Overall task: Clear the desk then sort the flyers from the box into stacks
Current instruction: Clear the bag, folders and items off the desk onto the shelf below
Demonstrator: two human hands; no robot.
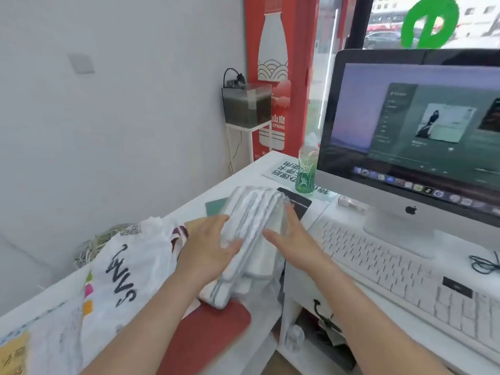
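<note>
A clear plastic pack of white folded cloth with grey stripes (251, 234) is lifted above the white desk (243, 171), motion-blurred. My left hand (208, 247) holds it from the left, thumb on top and fingers spread along its side. My right hand (292, 239) presses its right side with straight fingers. Under the pack lie a red folder (208, 336), a green sheet (216, 205) and a black notebook (299, 203). No box of flyers is in view.
A white plastic bag with black letters (127, 269) lies at the left. A green bottle (305, 171) stands on a printed sheet (284, 170). A computer monitor (416, 136) and white keyboard (400, 269) fill the right. An open drawer (311, 334) sits below.
</note>
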